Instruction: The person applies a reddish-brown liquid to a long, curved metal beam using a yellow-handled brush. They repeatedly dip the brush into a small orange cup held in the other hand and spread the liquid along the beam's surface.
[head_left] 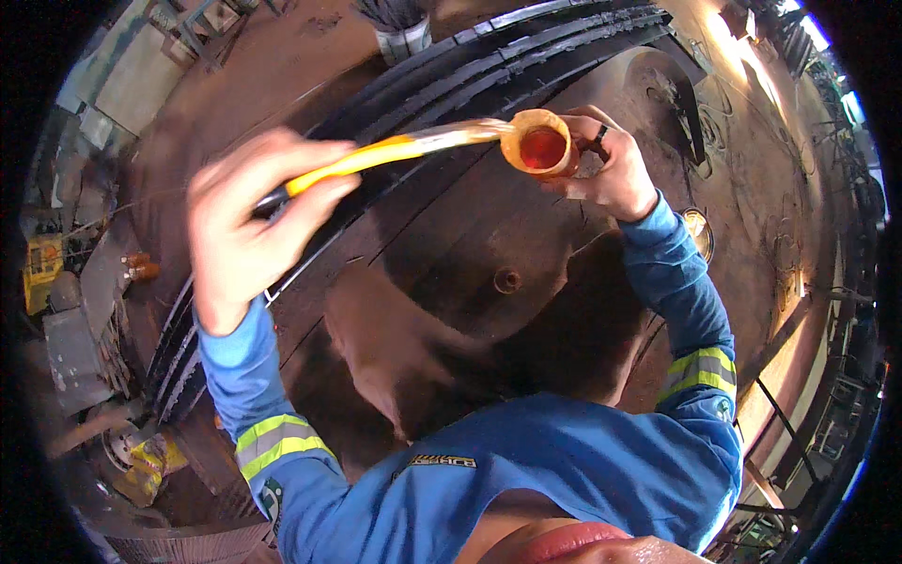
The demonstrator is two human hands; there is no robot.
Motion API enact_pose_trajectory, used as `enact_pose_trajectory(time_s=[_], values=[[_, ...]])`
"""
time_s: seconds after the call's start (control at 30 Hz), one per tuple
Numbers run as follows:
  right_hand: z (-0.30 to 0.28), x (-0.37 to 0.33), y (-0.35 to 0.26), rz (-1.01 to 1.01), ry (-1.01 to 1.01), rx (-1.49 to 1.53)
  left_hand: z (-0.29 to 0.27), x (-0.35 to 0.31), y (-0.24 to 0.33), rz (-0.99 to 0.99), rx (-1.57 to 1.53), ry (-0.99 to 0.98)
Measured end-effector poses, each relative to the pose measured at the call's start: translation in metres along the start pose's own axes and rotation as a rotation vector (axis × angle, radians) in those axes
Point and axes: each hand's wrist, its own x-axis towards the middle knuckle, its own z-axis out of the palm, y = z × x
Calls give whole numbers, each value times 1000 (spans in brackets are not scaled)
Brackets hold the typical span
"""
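Note:
Between the thumb and fingers of my left hand [258,202] is a paintbrush [376,153] with a yellow handle and a dark butt end. Its pale bristles reach the rim of a small orange-brown cup [514,150]; whether they touch it I cannot tell. My right hand [615,169], with a dark ring on one finger, grips the cup from its right side. The cup is tilted toward me, and reddish-orange liquid [543,148] shows inside. Below both hands, long curved black strips [460,80] lie across the floor.
A light bucket [406,39] holding dark rods stands beyond the strips. An open round can [697,235] sits by my right forearm. At the far left are a yellow object [44,273] and stacked panels. Thin cables [719,127] trail over the brown floor on the right.

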Motion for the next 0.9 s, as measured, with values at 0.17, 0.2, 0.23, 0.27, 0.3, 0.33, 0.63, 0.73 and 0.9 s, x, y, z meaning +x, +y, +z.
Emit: enact_pose_trajectory(time_s=[0.17, 0.2, 0.23, 0.27, 0.3, 0.33, 0.63, 0.73, 0.9], values=[[-23, 8, 74, -79, -28, 1, 117, 88, -6, 188, 81, -309], [-28, 11, 87, -63, -31, 35, 136, 97, -8, 175, 105, -326], [-32, 12, 105, -99, -32, 41, 154, 107, -10, 159, 131, -344], [-34, 14, 126, -137, -35, 47, 171, 115, -14, 142, 159, -360], [-37, 17, 144, -176, -39, 54, 186, 122, -19, 111, 166, -350], [-42, 23, 163, -195, -61, 63, 202, 128, -23, 78, 172, -336], [-32, 80, 266, -320, -170, 210, 255, 140, -49, -340, 119, -278], [-26, 91, 265, -245, -216, 211, 258, 140, -55, -368, 203, -289], [-14, 106, 254, -364, -273, 100, 249, 129, -65, -216, 425, -331]])
